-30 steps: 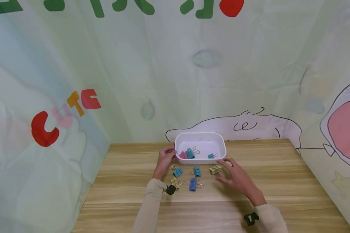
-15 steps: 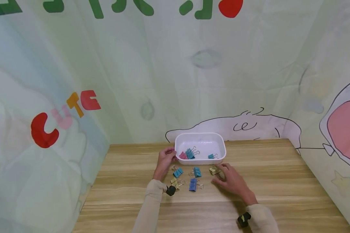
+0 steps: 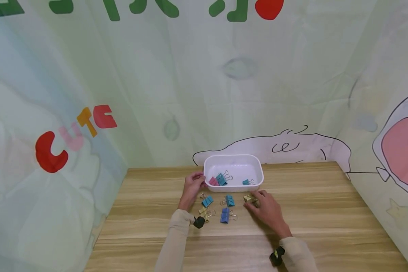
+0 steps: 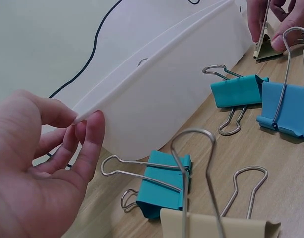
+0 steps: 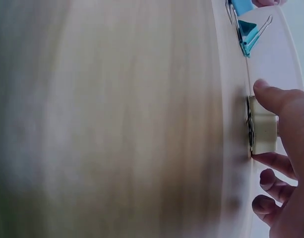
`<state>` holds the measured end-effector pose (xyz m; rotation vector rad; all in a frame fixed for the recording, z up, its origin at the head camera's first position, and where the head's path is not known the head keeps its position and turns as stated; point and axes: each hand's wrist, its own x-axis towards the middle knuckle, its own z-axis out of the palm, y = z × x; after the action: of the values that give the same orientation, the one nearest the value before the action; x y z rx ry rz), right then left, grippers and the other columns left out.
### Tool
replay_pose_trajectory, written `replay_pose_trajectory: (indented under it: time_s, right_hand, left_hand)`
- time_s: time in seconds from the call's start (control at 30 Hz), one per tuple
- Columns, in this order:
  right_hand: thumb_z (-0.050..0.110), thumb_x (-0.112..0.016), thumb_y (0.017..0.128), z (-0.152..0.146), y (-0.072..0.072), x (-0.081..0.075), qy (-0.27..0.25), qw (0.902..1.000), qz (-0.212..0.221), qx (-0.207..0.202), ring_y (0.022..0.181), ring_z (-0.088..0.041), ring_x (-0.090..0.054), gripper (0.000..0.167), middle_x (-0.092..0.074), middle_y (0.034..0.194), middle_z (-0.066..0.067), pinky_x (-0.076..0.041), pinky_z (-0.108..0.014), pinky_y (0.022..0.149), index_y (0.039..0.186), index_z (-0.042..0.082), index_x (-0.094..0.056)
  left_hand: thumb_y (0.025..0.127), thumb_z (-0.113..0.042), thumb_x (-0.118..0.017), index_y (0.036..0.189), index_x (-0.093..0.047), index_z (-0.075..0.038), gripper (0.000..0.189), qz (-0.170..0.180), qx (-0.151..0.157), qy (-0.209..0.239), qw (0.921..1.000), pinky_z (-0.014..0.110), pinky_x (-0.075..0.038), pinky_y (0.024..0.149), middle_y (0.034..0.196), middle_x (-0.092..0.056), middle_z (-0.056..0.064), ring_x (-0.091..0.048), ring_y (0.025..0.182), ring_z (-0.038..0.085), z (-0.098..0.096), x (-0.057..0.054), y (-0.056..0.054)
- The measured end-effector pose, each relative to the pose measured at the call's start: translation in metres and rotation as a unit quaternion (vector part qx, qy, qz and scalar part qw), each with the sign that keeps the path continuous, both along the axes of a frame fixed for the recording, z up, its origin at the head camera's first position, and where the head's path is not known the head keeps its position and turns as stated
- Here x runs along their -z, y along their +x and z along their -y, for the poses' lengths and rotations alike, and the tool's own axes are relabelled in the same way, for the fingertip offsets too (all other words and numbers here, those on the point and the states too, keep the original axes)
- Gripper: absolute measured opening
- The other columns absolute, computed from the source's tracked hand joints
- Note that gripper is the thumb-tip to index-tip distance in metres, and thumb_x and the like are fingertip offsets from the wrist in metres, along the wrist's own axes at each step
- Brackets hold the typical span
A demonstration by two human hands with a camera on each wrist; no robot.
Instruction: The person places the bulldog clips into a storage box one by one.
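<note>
At the left end of a white plastic tray point(image 3: 234, 189), my left hand point(image 3: 191, 187) pinches the rim between thumb and fingers. My right hand point(image 3: 268, 211) pinches a gold binder clip point(image 3: 248, 198) by its ends, close to the tray's front right corner. In the right wrist view the thumb and a fingertip sit at opposite ends of the gold clip's body point(image 5: 264, 130). Between the hands lie a teal clip point(image 3: 207, 201), another teal clip point(image 3: 230, 200), a blue clip point(image 3: 224, 215) and a pale yellow clip point(image 3: 203, 214).
Inside the tray are a pink clip point(image 3: 213, 181) and teal clips point(image 3: 221, 179), plus a small teal one point(image 3: 246, 182) at the right. The wooden table point(image 3: 149, 223) ends at a printed cloth backdrop point(image 3: 163, 94) behind the tray.
My right hand has moved left and its thumb and fingers have closed in on the gold clip. The left hand and tray have stayed in place.
</note>
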<state>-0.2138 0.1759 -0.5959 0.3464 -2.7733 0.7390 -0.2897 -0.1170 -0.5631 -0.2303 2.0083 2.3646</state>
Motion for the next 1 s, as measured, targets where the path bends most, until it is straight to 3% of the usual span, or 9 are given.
replay_pose_trajectory:
  time_s: [0.23,0.37,0.47,0.63,1.0]
  right_hand:
    - [0.038,-0.086,0.085,0.001,0.001,-0.001,0.001,0.9998,-0.022,0.0,0.093,-0.033,-0.066,0.047,-0.07,0.108,-0.014,-0.06,-0.05,0.071,0.12,0.009,-0.074]
    - [0.037,-0.085,0.086,-0.001,0.001,-0.003,0.011,0.9998,-0.013,-0.005,0.093,-0.033,-0.066,0.045,-0.07,0.108,-0.014,-0.06,-0.049,0.072,0.12,0.009,-0.074]
    - [0.035,-0.084,0.087,-0.002,0.001,-0.005,0.02,0.9998,-0.006,-0.008,0.093,-0.031,-0.066,0.043,-0.071,0.108,-0.013,-0.06,-0.048,0.073,0.119,0.009,-0.074]
    - [0.032,-0.084,0.086,-0.006,0.004,-0.012,0.029,0.9994,-0.001,-0.016,0.09,-0.029,-0.067,0.037,-0.071,0.107,-0.012,-0.06,-0.046,0.072,0.115,0.01,-0.075]
    - [0.03,-0.084,0.087,-0.016,0.002,-0.034,0.059,0.9964,0.006,-0.06,0.088,-0.027,-0.066,0.032,-0.071,0.104,-0.012,-0.06,-0.043,0.07,0.109,0.009,-0.076]
  left_hand:
    - [0.101,0.008,-0.056,0.129,-0.051,0.023,0.032,0.005,0.02,0.008,0.9998,0.042,-0.063,0.084,0.12,-0.055,0.036,-0.064,0.083,0.026,0.002,-0.014,0.006]
    - [0.1,0.01,-0.056,0.129,-0.05,0.024,0.033,0.011,0.028,0.008,0.9995,0.047,-0.062,0.088,0.12,-0.054,0.038,-0.064,0.083,0.027,0.004,-0.015,0.004]
    - [0.101,0.009,-0.055,0.129,-0.051,0.024,0.032,0.01,0.027,0.006,0.9996,0.048,-0.062,0.089,0.122,-0.054,0.039,-0.064,0.083,0.026,0.004,-0.009,0.002]
    - [0.102,0.006,-0.056,0.13,-0.052,0.021,0.033,0.006,0.015,0.005,0.9999,0.041,-0.063,0.085,0.121,-0.057,0.033,-0.064,0.084,0.024,0.002,-0.001,0.001]
    - [0.102,0.003,-0.058,0.13,-0.056,0.017,0.031,0.006,-0.001,-0.011,0.9999,0.028,-0.062,0.075,0.113,-0.059,0.022,-0.064,0.089,0.029,0.0,-0.002,0.002]
